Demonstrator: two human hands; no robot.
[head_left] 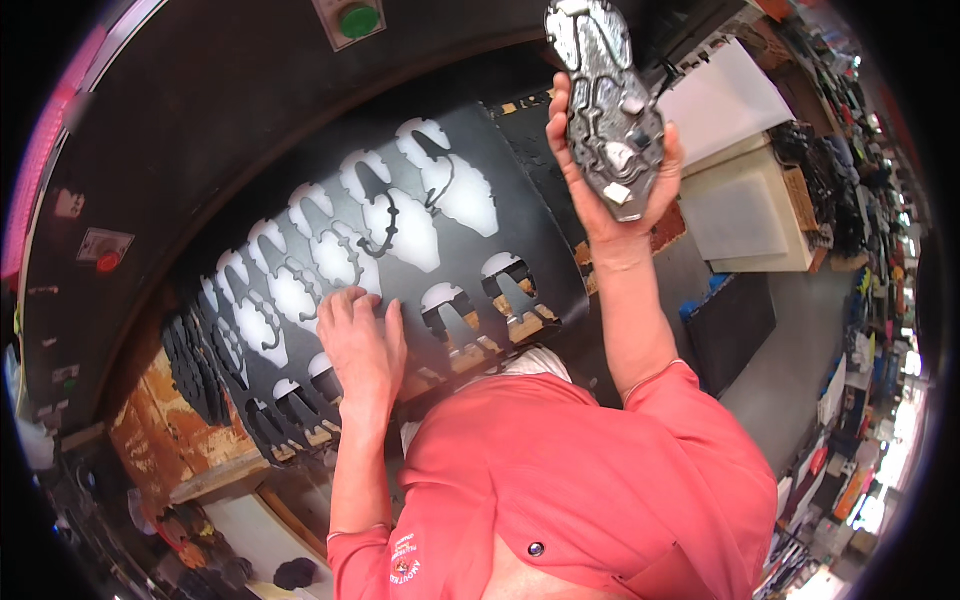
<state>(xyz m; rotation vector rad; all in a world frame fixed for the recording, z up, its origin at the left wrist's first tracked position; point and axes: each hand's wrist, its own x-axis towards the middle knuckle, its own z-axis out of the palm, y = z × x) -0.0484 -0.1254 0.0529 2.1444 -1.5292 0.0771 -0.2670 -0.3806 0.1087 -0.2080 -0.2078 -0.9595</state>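
Note:
My right hand [618, 195] is raised at the upper right, its fingers and thumb gripping both sides of a metal cutting die [612, 95]. The die is long and sole-shaped, silvery and grey, with curved ridges, and pale patches show near its lower end. My left hand [360, 335] rests palm down, thumb apart from the fingers, on a black sheet [530, 215]. Rows of shoe-part-shaped holes run across the sheet, and white shows through the upper row. Thin strips of black material curl over some of the holes.
A dark machine beam [250, 90] spans above the sheet, with a green button [359, 20] and a red button [108, 261] on it. Dark cut pieces [192, 370] are stacked at the sheet's left. White sheets [725, 100] lie on a stand at the right, near crowded shelves.

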